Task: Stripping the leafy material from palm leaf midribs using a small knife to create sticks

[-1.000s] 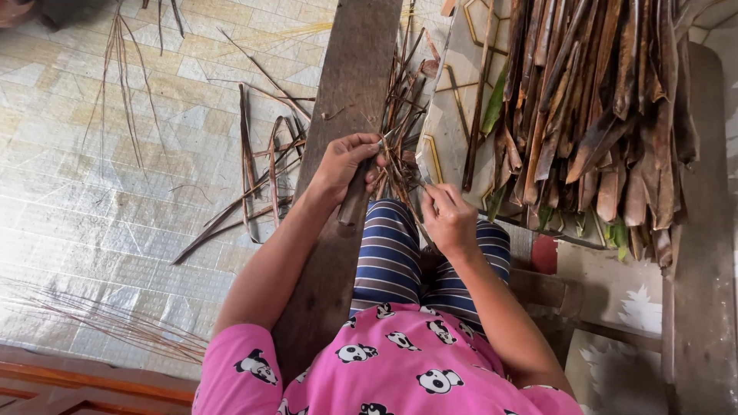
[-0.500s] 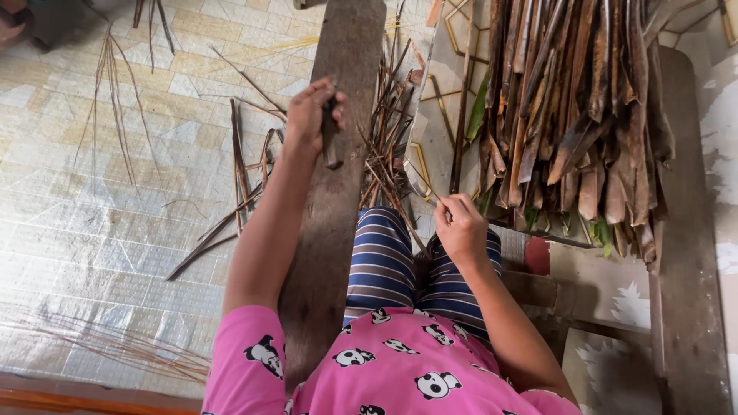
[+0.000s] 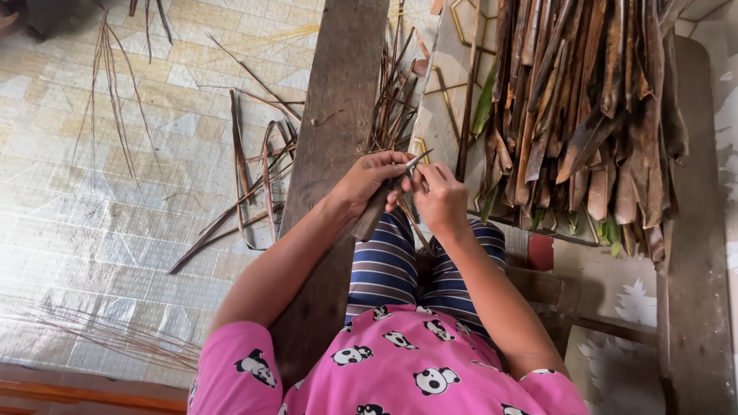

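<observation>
Head view, two hands [image 3: 407, 188], one knife [image 3: 384, 201]

Knife and leaf rib, held above striped knees

A dark-handled knife [image 3: 382, 201] tilts upward, its short blade tip raised; a thin brown leaf rib [image 3: 413, 219] meets the blade, trailing down between the knees.

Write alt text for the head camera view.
A seated person's left hand grips a small knife while the right hand pinches a thin leaf strip at its blade, above a wooden plank and a pile of dried leaves.
</observation>
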